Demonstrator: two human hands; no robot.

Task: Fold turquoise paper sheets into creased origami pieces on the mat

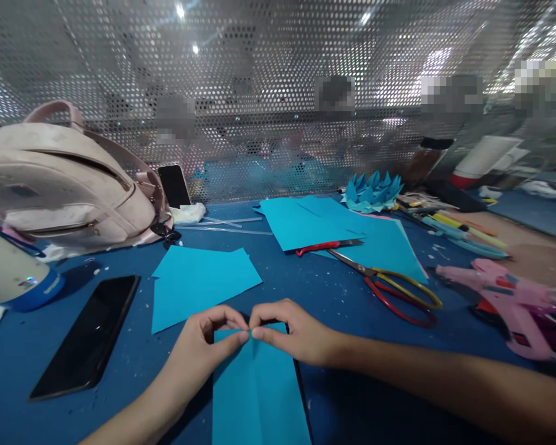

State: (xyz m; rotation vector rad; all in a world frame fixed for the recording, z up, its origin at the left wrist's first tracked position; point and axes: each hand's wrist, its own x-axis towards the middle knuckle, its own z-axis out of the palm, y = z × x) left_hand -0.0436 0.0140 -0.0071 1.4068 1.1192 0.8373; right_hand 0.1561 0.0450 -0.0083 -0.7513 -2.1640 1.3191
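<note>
A blue sheet of paper (259,395) with a crease down its middle lies in front of me on the dark blue table. My left hand (213,337) pinches its far edge near the crease between thumb and fingers. Right beside it, my right hand (290,334) pinches the same edge, the two thumbs almost touching. Just beyond my left hand are more blue sheets (199,281). Scissors (384,281) with red and yellow handles lie beyond my right hand, next to a larger stack of blue paper (315,222).
A black phone (90,337) and a cup (13,272) are at the left, before a pale pink backpack (74,185). Folded blue paper points (373,191) stand at the back. A pink glue gun (509,303) lies at right. Perforated metal (259,80) walls off the back.
</note>
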